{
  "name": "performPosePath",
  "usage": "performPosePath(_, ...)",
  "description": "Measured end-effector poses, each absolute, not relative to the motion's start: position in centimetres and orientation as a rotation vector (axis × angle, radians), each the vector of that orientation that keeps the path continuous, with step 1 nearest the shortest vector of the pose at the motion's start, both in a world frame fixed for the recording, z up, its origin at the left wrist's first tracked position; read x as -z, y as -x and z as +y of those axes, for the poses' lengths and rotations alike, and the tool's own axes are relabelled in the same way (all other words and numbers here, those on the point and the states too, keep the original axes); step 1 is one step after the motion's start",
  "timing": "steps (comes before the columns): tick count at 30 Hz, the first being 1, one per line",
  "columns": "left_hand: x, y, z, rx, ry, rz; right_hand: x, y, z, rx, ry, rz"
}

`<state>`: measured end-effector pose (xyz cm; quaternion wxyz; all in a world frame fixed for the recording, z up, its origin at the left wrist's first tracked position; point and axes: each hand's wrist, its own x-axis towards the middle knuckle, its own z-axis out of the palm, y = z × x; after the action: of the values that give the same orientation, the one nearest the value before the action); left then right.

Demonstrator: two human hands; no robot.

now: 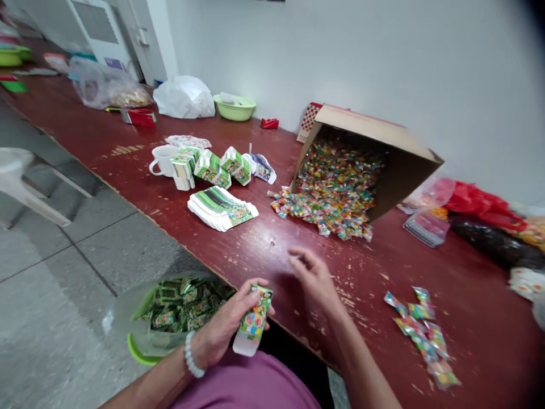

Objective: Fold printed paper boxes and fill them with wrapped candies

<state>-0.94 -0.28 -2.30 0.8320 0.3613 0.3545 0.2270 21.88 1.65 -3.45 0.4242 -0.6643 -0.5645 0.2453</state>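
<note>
My left hand [225,324] grips a small green printed carton [254,321] near the table's front edge, over my lap. My right hand [313,275] hovers just above the red table [272,244], fingers loosely curled and holding nothing. A tipped cardboard box [383,153] spills small colourful candy packets [336,193] onto the table beyond my hands. Several loose packets [423,335] lie to the right of my right forearm. A stack of flat green cartons [221,208] lies at the left.
A bag-lined green basin of filled cartons [179,309] sits below the table by my left hand. A white mug [162,159], opened cartons [210,167], a green bowl [234,107], plastic bags [184,97] and red wrappers [479,201] stand along the table. A white chair [25,182] is at the left.
</note>
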Motion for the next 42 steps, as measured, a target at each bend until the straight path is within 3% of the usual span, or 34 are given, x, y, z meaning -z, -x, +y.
performPosePath(4, 3.0, 3.0, -0.7, -0.412, -0.784, 0.728, 4.2, -29.7, 8.0, -0.303, 1.855, -1.253)
performPosePath(9, 3.9, 7.9, 1.1, -0.363, -1.037, 0.866, 6.6, -31.7, 10.4, -0.270, 1.905, -1.278)
performPosePath(16, 4.4, 12.0, 3.9, 0.245, -1.400, 0.775, 7.7, -28.8, 7.0, -0.416, 1.809, -1.209)
performPosePath(19, 3.8, 10.6, 4.2, 0.130, -1.276, 0.783, 6.4, -27.0, 4.9, -0.560, 1.723, -1.099)
performPosePath(24, 2.2, 6.1, 3.8, -0.172, -1.027, 0.786, 3.1, -21.7, 0.8, -1.176, 1.150, -0.690)
performPosePath(31, 1.4, 2.9, 2.0, -0.297, -1.013, 0.685, 2.5, -15.3, -3.4, -1.137, 1.229, -0.895)
performPosePath(37, 1.5, 3.2, 1.1, -0.321, -0.999, 0.661, 2.7, -14.9, -4.1, -0.865, 1.368, -1.183)
performPosePath(42, 0.9, 2.3, 0.3, -0.381, -0.992, 0.703, 3.4, -13.7, -4.4, -0.854, 1.381, -1.111)
